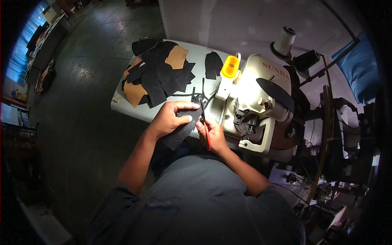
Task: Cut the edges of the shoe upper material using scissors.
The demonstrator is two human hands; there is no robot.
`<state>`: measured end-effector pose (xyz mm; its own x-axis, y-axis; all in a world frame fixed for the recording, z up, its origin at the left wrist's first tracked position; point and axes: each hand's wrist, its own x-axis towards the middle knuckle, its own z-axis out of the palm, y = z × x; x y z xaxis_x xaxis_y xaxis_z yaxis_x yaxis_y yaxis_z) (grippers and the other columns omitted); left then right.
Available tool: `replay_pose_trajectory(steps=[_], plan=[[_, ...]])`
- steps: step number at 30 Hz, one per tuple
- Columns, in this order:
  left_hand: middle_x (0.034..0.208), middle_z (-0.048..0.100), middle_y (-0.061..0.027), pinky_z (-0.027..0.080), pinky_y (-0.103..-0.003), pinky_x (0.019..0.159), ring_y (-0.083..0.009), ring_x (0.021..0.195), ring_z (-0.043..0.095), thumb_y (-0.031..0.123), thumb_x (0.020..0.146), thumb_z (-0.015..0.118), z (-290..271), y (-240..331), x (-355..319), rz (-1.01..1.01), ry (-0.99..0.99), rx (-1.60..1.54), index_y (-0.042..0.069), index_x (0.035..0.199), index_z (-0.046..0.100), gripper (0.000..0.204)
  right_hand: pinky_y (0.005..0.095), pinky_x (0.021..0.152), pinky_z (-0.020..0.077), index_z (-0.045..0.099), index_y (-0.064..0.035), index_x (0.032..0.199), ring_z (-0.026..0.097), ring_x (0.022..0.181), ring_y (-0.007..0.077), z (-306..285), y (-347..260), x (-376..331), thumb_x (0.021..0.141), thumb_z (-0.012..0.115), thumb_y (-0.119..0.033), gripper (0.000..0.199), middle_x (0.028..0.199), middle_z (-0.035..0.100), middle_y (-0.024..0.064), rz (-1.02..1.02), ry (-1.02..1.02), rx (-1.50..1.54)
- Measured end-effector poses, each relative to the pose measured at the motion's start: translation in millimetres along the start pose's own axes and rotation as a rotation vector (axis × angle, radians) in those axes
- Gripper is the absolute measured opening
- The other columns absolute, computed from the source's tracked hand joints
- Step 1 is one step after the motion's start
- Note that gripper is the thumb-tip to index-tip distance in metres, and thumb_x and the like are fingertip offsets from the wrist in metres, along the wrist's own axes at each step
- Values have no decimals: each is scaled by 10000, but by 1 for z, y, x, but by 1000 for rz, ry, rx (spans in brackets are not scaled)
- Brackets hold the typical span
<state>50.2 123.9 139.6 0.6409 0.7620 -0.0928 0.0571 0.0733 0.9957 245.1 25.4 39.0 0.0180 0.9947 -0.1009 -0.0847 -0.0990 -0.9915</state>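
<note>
My left hand (168, 118) is closed on a dark, textured piece of cut material (178, 136), with the thumb lying across its face. Red-handled scissors (208, 138) are in my right hand (216, 134), their dark blades pointing away from me along the right edge of that piece. Both hands are close together at the table's front edge. Whether the blades are parted is too small to tell. Just beyond them, thin black strips (188, 95) lie on the white table (126, 107).
A heap of black and tan cut pieces (157, 73) covers the table's left part. One black piece (212, 66) lies apart from it. On the right stands a cream sewing machine (255, 77) with a yellow-orange part (230, 67). Thread cones (284, 43) stand behind it.
</note>
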Motion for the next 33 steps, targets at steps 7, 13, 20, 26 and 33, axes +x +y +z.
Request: replay_pose_trajectory(steps=[7,13,20,26,33], plan=[[1294,723,-133,526,-334,1078,-171,1209,671,-94,879,734,-13,-45,20,-46,-49,7,-14,1361,688,490,256,410,425,652,-94,1019,498,428,80,-1,-11,9,1076,696,-445,358,637,570,-34,303,43,198],[1178,717,-115,538,-303,949,-159,1110,675,-78,841,822,-15,-37,9,-146,-117,-43,91,1437,465,714,243,439,456,634,-79,1079,602,540,90,-4,-12,18,1042,766,-343,298,804,687,32,256,80,296],[1200,718,-90,531,-305,913,-121,1067,674,12,882,808,-11,-29,-8,101,172,514,60,1387,573,559,260,508,494,593,-89,1141,637,610,120,-4,-12,31,912,834,-61,333,819,680,29,195,32,371],[884,749,-30,560,-324,704,-150,738,680,395,1066,707,18,-49,-43,-346,201,323,16,1007,745,386,264,637,569,570,-80,1193,694,725,150,-2,-18,40,940,801,-73,342,890,674,53,297,56,456],[1176,703,-26,522,-303,898,-145,1059,644,565,1041,681,57,-94,-47,-237,297,-898,99,1271,695,521,279,678,591,569,-58,1220,711,755,165,12,-26,36,952,779,-52,341,909,686,61,283,-17,652]])
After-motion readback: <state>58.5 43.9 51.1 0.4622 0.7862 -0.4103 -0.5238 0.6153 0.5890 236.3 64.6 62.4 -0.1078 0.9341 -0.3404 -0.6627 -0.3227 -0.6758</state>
